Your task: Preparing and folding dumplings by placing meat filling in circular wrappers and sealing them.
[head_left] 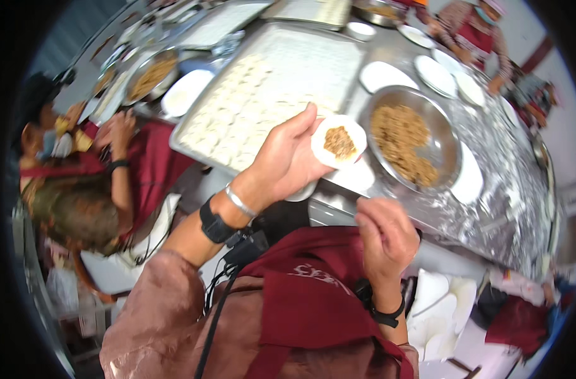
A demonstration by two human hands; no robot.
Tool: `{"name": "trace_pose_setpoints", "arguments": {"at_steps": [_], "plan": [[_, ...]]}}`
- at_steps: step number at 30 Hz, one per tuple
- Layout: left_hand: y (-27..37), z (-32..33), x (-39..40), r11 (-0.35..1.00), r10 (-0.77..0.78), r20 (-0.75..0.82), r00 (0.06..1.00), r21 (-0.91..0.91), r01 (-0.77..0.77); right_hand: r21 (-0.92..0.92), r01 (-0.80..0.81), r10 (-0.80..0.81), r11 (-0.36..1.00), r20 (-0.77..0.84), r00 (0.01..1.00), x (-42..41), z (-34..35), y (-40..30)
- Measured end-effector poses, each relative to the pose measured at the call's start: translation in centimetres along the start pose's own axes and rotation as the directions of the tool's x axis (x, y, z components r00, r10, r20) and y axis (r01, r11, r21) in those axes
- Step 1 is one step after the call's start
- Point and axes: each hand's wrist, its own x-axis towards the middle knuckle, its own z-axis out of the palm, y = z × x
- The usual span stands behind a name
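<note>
My left hand (292, 154) is stretched out palm up, holding a round white dough wrapper (319, 148) on its fingers. A mound of brown minced filling (340, 142) sits in the middle of the wrapper, which is flat and unfolded. Lower and to the right, my right hand (387, 234) is curled, blurred, with no tool visible in it. Just beyond it stands a steel bowl (441, 163) partly filled with more brown filling (399, 137). Behind my left hand, a large metal tray (183, 150) holds rows of small pale dumplings (221, 128) on its left and near parts.
White plates (437, 76) lie around the bowl on a plastic-covered metal table (501, 213). At left, a co-worker in a red apron (155, 147) sits near another filling bowl (153, 78). Another person (477, 33) works across the table. White chairs (439, 312) stand behind at right.
</note>
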Motion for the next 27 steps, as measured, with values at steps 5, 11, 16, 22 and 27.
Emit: {"name": "trace_pose_setpoints", "arguments": {"at_steps": [5,11,16,22,27], "plan": [[-5.1,2.1,0.9,0.984,-0.173,0.059,0.983,0.04,0.171,-0.252,0.014,-0.056,0.968,-0.161,0.985,-0.8,-2.8,2.5],[-7.5,3.1,0.7,0.961,-0.273,0.091,0.958,0.06,0.269,-0.32,0.062,-0.12,0.945,-0.164,0.979,-2.0,-3.9,3.1],[-8.5,2.7,-0.2,0.952,-0.289,0.06,0.955,0.123,0.281,-0.308,0.1,-0.153,0.946,-0.155,0.976,-2.2,-4.0,3.1],[-9.1,2.8,-1.3,0.67,-0.129,0.064,0.99,0.741,0.04,-0.194,-0.015,-0.039,0.981,-0.27,0.962,-1.5,-3.2,2.9],[-8.8,3.7,-1.7,0.402,0.044,0.119,0.992,0.907,-0.127,-0.129,-0.02,-0.02,0.991,-0.298,0.955,-0.8,-2.4,3.0]]}}
